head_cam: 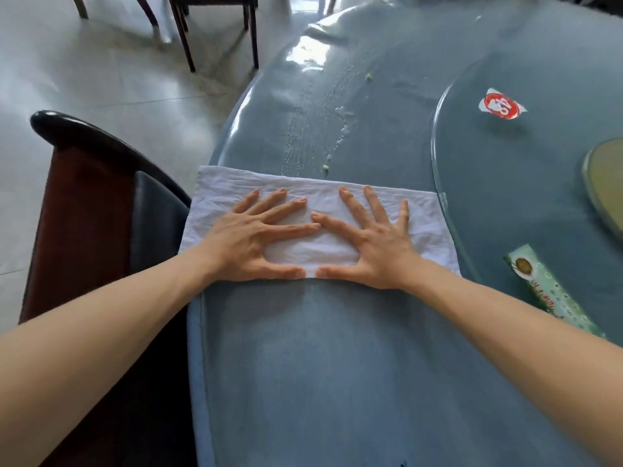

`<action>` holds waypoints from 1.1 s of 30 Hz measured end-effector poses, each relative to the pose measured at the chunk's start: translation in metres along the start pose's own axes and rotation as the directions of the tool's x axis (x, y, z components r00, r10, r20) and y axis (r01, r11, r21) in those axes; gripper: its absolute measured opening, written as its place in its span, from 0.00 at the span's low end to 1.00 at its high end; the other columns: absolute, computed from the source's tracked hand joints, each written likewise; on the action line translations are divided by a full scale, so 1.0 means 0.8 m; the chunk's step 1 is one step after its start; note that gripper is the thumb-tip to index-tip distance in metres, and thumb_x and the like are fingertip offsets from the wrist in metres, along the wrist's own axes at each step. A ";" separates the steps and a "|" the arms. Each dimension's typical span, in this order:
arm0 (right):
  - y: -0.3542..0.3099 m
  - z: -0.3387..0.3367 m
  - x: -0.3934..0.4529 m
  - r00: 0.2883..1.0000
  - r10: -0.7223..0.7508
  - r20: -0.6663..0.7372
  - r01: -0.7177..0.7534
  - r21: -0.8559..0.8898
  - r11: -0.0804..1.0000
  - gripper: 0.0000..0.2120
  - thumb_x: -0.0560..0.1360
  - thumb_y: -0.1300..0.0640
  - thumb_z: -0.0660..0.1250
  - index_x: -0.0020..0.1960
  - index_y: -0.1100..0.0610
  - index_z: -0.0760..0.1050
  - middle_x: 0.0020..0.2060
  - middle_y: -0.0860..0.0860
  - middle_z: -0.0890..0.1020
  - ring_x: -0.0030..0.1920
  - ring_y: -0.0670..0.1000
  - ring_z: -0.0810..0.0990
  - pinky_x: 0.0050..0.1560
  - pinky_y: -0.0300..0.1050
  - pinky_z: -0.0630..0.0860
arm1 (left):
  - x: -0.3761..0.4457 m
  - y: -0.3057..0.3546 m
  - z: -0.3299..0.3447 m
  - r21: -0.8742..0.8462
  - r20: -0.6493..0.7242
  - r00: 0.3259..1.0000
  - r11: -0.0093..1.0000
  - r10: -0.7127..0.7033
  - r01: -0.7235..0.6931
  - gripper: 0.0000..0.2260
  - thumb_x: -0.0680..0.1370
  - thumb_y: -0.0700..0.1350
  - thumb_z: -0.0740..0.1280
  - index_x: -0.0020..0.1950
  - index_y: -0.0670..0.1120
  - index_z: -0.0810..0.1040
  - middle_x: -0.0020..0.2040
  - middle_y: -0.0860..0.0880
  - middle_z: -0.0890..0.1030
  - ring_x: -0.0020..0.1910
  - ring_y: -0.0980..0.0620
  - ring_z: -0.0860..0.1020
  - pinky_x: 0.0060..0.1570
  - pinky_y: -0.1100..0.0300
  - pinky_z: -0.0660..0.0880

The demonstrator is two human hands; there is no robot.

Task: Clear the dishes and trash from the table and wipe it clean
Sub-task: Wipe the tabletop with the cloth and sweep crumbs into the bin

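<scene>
A white cloth (236, 188) lies spread flat across the near left edge of the round blue-grey table (303, 365). My left hand (249, 237) and my right hand (374, 241) press on it side by side, fingers straight and spread, thumbs nearly touching. Beyond the cloth, wet streaks and small green food scraps (344, 112) run along the tabletop. A red-and-white wrapper (502, 104) sits on the glass turntable (539, 183). A green paper packet (539, 284) lies at the turntable's near edge, beside my right forearm.
A dark wooden chair (94, 197) with a black seat stands tight against the table on the left. More chair legs (215, 32) stand on the tiled floor beyond. A yellowish round disc (606, 176) shows at the right edge of the turntable.
</scene>
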State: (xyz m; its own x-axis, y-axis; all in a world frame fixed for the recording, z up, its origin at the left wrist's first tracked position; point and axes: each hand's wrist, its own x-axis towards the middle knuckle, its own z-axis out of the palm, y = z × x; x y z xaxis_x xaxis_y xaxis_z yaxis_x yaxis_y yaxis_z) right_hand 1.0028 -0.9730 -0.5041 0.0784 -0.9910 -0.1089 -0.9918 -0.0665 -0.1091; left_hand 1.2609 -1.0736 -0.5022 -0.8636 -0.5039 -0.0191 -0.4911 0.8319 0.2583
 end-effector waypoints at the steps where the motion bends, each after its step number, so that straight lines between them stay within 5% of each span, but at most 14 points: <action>1: 0.000 -0.001 0.007 1.000 0.007 0.001 -0.007 -0.003 1.000 0.42 0.61 0.10 0.41 0.73 0.18 0.38 0.85 0.43 0.43 0.84 0.59 0.39 0.69 0.85 0.38 | 0.006 -0.008 -0.003 0.001 0.004 1.000 1.000 0.006 -0.006 0.33 0.72 0.80 0.52 0.77 0.75 0.52 0.83 0.60 0.50 0.83 0.52 0.45 0.81 0.45 0.44; 18: 0.035 -0.022 0.170 0.969 0.249 0.003 -0.249 0.015 0.968 0.42 0.58 0.09 0.40 0.71 0.15 0.37 0.84 0.40 0.39 0.84 0.56 0.37 0.69 0.84 0.37 | 0.171 -0.169 -0.043 0.006 0.041 0.980 0.980 0.197 -0.198 0.33 0.72 0.81 0.49 0.75 0.78 0.47 0.83 0.61 0.48 0.83 0.54 0.42 0.81 0.47 0.43; 33: 0.066 -0.038 0.222 0.923 0.381 0.052 -0.382 0.005 0.924 0.42 0.59 0.10 0.42 0.72 0.16 0.38 0.83 0.37 0.36 0.83 0.55 0.33 0.68 0.86 0.37 | 0.265 -0.217 -0.062 -0.018 0.067 0.932 0.934 0.357 -0.357 0.33 0.71 0.81 0.50 0.76 0.77 0.49 0.83 0.61 0.48 0.83 0.53 0.43 0.81 0.46 0.43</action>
State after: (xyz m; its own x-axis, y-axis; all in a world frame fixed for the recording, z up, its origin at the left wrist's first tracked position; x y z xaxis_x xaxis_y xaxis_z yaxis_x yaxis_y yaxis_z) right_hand 0.9616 -1.1559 -0.4988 -0.3001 -0.9341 -0.1932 -0.9462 0.3173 -0.0643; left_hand 1.1685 -1.3368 -0.5037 -0.9876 -0.1566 0.0097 -0.1484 0.9526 0.2655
